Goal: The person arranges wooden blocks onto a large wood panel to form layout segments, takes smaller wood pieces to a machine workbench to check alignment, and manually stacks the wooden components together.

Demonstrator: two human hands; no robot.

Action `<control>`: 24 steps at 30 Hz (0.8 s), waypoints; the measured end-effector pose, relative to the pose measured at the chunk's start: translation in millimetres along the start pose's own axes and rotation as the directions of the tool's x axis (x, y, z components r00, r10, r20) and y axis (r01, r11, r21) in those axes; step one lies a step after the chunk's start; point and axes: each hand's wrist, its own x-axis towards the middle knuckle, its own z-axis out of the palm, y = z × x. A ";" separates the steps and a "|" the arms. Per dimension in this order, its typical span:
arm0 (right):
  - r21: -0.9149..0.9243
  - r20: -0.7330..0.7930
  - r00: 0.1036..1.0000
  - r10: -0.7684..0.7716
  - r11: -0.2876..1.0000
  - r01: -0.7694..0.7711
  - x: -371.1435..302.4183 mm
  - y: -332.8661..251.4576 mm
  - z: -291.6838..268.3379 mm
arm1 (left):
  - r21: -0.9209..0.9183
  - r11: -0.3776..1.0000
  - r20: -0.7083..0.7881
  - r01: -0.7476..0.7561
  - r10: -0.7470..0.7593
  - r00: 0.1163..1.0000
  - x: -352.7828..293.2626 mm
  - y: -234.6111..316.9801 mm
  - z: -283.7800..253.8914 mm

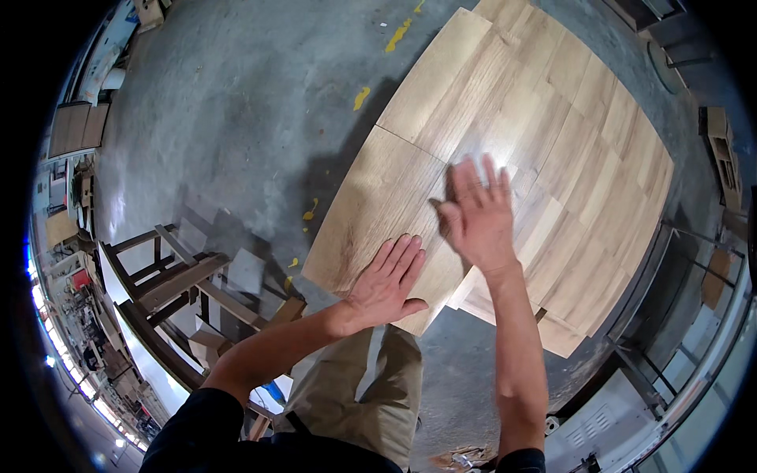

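Wood-look planks (552, 158) lie side by side in a broad, raised panel in front of me, their ends staggered. My left hand (386, 280) rests flat on the near-left plank (359, 209), fingers together and thumb out to the side. A thin seam divides that plank from the far-left plank (430, 79). Further right, my right hand (481, 217) is palm down with fingers spread, just over or touching the planks near the panel's middle. Its fingertips are slightly smeared by motion. Neither hand holds anything.
Grey concrete floor (213, 102) with worn yellow marks (361, 98) surrounds the panel. At lower left stands a wooden frame (181, 284) beside white-topped boards. Metal racking (662, 315) and a light grey metal cabinet (603, 418) are at the right. Cluttered shelves (87, 292) line the left edge.
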 end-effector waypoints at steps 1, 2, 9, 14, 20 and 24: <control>0.025 0.053 0.998 -0.042 0.999 0.041 -2.1 -3.2 3.8 | -0.003 1.000 -0.003 -0.010 0.010 1.000 1.5 0.9 -1.3; 0.018 0.053 0.998 -0.038 0.999 0.037 -4.3 -0.3 4.5 | -0.005 1.000 -0.006 -0.019 0.019 1.000 3.1 2.0 -2.5; 0.640 -0.052 0.610 0.791 0.495 -0.588 -65.4 -2.2 12.7 | -0.110 0.991 -0.055 0.074 -0.081 0.995 -1.6 -10.6 -20.4; 0.797 0.427 0.421 0.800 -0.113 -0.594 -112.7 -59.4 35.5 | -0.117 0.801 -0.300 0.588 -0.593 0.748 -3.5 -85.9 -34.5; 0.779 0.455 0.428 0.781 -0.116 -0.616 -124.9 -68.5 51.3 | -0.548 0.411 0.290 0.728 -0.724 0.626 9.1 -96.3 -48.2; 0.763 0.472 0.433 0.768 -0.110 -0.637 -124.3 -65.7 54.9 | -0.640 0.416 0.239 0.646 -0.691 0.682 2.7 -105.0 -33.7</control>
